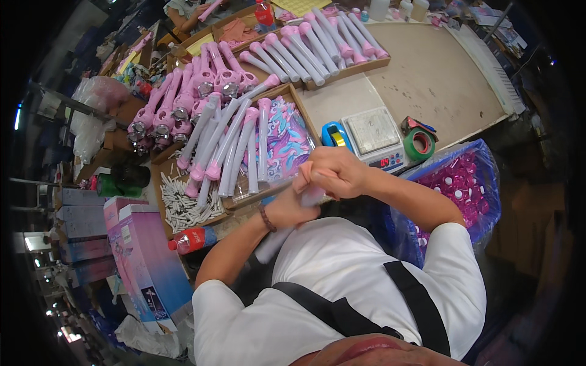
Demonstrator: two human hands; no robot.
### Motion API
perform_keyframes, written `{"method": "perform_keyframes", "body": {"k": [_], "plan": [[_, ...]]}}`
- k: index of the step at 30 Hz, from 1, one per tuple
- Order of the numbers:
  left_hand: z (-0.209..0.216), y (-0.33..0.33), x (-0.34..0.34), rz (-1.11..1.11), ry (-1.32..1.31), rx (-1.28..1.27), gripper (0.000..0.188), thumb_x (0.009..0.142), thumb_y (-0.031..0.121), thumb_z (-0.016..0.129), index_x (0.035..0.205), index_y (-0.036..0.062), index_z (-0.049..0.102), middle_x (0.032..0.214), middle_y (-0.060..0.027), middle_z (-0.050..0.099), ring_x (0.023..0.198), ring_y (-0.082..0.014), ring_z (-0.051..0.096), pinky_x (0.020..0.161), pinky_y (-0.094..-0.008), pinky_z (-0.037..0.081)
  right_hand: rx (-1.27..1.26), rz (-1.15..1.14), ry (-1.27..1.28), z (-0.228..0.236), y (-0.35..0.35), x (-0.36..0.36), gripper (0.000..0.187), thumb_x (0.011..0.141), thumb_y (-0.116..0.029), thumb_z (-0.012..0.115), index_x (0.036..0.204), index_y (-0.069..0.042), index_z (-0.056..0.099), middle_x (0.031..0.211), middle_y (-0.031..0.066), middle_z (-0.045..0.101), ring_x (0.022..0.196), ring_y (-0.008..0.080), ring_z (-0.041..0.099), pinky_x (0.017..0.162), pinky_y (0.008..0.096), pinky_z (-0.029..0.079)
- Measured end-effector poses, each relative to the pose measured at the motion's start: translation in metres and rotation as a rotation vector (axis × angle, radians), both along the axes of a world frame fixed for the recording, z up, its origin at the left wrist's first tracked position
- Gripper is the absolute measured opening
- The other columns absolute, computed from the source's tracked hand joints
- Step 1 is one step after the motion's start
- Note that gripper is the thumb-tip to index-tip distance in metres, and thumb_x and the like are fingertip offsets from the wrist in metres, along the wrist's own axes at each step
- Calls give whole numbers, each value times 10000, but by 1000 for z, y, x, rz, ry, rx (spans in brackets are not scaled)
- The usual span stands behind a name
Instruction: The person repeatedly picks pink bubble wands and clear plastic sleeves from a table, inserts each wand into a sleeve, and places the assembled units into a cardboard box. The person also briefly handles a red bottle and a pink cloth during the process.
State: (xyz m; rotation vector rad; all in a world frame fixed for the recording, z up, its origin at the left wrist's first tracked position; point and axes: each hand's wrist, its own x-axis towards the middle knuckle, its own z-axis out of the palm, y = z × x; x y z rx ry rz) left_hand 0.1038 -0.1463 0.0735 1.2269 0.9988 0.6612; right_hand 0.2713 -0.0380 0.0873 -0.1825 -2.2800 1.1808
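In front of my waist, my left hand [289,210] is closed around a whitish translucent tube [271,247], which slants down past my wrist. My right hand [339,173] is closed at the tube's upper end, gripping a soft pink piece [303,177] that looks like cloth. The fingers hide most of that end. Just beyond my hands, similar tubes with pink ends [234,143] lie across a cardboard tray [312,129]. Patterned pink, purple and blue sheets [287,137] are under and beside them.
Pink wand-like parts with silvery ends [210,79] are heaped at far left; more tubes [305,46] fill a back tray. Small white sticks [186,204] and a red-labelled bottle [192,240] are left. A scale [373,137], tape rolls [420,144] and blue-lined bin [488,201] stand right.
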Motion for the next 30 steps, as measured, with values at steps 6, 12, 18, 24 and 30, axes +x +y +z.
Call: {"method": "perform_keyframes", "body": {"k": [6, 12, 18, 24, 30], "plan": [[-15, -4, -20, -89, 1159, 392, 293, 711, 77, 639, 1000, 31, 619, 818, -168, 643, 727, -287, 650, 694, -371, 518, -1010, -285, -211, -27, -16, -23, 496, 939, -390, 495, 619, -25, 596, 498, 41, 516, 401, 85, 485, 344, 234, 367], [-58, 18, -17, 336, 80, 445, 466, 717, 286, 748, 1067, 20, 594, 975, -167, 639, 904, -299, 638, 765, -351, 507, -1395, -270, 432, -15, -26, -39, 292, 962, -270, 467, 1048, -3, 550, 909, 87, 578, 828, 122, 563, 750, 271, 477], [-53, 46, 10, 613, 736, 536, 460, 747, 279, 710, 1056, -19, 546, 679, -173, 618, 644, -281, 648, 563, -385, 493, -1229, -639, 613, -16, -7, -61, 325, 982, -271, 341, 1102, -14, 499, 960, 93, 574, 786, 148, 584, 678, 302, 516], [-53, 11, -4, 152, 149, -142, 343, 794, 225, 630, 1014, -15, 521, 769, -256, 612, 709, -396, 618, 575, -448, 475, -1481, -384, 670, -23, 41, -21, 343, 973, -332, 333, 1020, -44, 513, 886, 91, 591, 689, 212, 610, 590, 354, 536], [-113, 18, 20, 618, 773, 285, 324, 815, 240, 623, 957, -16, 483, 794, -266, 614, 735, -444, 604, 626, -514, 475, -1396, -735, 800, -30, 33, -52, 366, 982, -389, 342, 1033, -61, 495, 882, 85, 585, 685, 173, 577, 546, 291, 509]]}}
